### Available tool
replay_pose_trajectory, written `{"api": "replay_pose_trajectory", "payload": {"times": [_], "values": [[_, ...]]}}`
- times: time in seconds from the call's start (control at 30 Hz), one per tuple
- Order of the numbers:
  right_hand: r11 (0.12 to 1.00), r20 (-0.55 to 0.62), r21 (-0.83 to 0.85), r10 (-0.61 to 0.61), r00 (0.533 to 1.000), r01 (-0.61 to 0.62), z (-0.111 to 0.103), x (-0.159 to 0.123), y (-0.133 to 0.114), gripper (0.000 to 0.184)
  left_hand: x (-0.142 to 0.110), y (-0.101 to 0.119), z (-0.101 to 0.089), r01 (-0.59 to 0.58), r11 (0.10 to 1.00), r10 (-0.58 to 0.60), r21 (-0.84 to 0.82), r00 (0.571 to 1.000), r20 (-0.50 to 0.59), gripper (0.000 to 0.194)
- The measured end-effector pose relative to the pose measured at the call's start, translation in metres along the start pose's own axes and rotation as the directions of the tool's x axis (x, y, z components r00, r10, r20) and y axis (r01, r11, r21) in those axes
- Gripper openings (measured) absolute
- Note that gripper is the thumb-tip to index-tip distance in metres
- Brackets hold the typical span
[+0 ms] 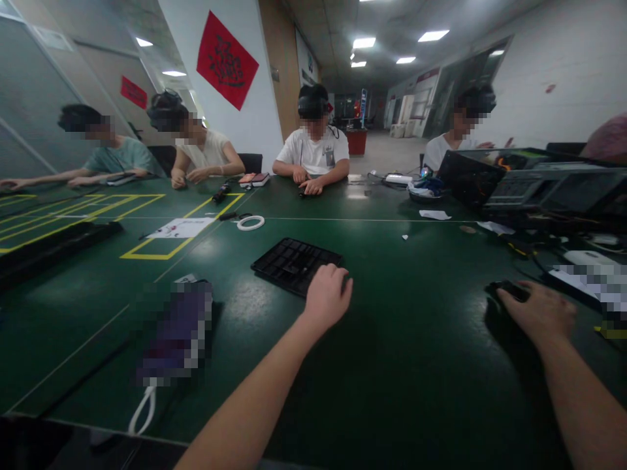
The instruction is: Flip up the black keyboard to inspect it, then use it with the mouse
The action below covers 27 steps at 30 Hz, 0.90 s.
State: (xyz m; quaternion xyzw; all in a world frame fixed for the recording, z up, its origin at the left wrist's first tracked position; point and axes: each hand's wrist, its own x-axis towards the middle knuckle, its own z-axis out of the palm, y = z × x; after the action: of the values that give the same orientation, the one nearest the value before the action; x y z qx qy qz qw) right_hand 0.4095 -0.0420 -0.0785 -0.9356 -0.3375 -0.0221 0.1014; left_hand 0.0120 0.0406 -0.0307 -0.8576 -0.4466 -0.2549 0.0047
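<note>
As the left hand (pixel 327 298) touches a black tray (pixel 294 264), the right hand (pixel 539 313) covers a dark object (pixel 507 290), both grips unclear.

The right hand (pixel 536 313) hides most of a small black object (pixel 504 290), possibly a mouse. A pixelated item (pixel 174 333) on the near tabletop and another pixelated item (pixel 592 284) stay unreadable, and the frame's right edge cuts off stacked dark electronics (pixel 539 186).
</note>
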Motion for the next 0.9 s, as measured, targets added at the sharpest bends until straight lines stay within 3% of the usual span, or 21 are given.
{"api": "replay_pose_trajectory", "payload": {"times": [0.07, 0.13, 0.3, 0.37, 0.43, 0.53, 0.6, 0.67, 0.77, 0.9], "values": [[0.998, 0.021, 0.046, 0.039, 0.999, -0.04, -0.002, -0.003, -0.001, 0.065, -0.005, 0.021, 0.011, -0.149, 0.985, 0.16, -0.087, 0.977, 0.138, 0.026], [0.994, 0.035, 0.081, 0.067, 0.997, -0.069, -0.006, -0.007, -0.004, 0.066, -0.009, 0.031, 0.021, -0.225, 0.966, 0.251, -0.127, 0.934, 0.255, 0.026], [0.994, 0.064, 0.081, 0.065, 0.996, -0.07, -0.009, -0.011, -0.008, 0.068, -0.011, 0.031, 0.031, -0.286, 0.95, 0.312, -0.124, 0.879, 0.36, 0.028], [0.995, 0.046, 0.075, 0.055, 0.997, -0.059, -0.009, -0.012, -0.008, 0.068, -0.011, 0.029, 0.032, -0.291, 0.949, 0.316, -0.126, 0.889, 0.331, 0.028], [0.995, -0.007, 0.087, 0.047, 0.999, -0.046, -0.01, -0.014, -0.008, 0.066, -0.011, 0.027, 0.032, -0.246, 0.959, 0.274, -0.14, 0.932, 0.237, 0.03], [0.984, -0.059, 0.154, 0.095, 0.994, -0.085, -0.014, -0.018, -0.009, 0.063, -0.009, 0.019, 0.032, -0.066, 0.98, 0.072, -0.185, 0.997, 0.024, 0.031], [0.974, -0.056, 0.196, 0.126, 0.99, -0.113, -0.018, -0.02, -0.011, 0.063, -0.007, 0.011, 0.029, 0.056, 0.975, -0.076, -0.216, 0.993, -0.088, 0.029], [0.969, -0.05, 0.218, 0.13, 0.99, -0.117, -0.02, -0.021, -0.012, 0.064, -0.006, 0.005, 0.024, 0.114, 0.966, -0.142, -0.233, 0.984, -0.108, 0.026], [0.968, -0.043, 0.229, 0.118, 0.992, -0.105, -0.022, -0.022, -0.014, 0.064, -0.006, 0.005, 0.017, 0.076, 0.977, -0.068, -0.197, 0.997, 0.049, 0.028], [0.972, 0.001, 0.211, 0.107, 0.994, -0.105, -0.021, -0.021, -0.014, 0.066, -0.008, 0.019, 0.02, -0.046, 0.999, 0.052, -0.028, 0.957, 0.284, 0.035]]}}
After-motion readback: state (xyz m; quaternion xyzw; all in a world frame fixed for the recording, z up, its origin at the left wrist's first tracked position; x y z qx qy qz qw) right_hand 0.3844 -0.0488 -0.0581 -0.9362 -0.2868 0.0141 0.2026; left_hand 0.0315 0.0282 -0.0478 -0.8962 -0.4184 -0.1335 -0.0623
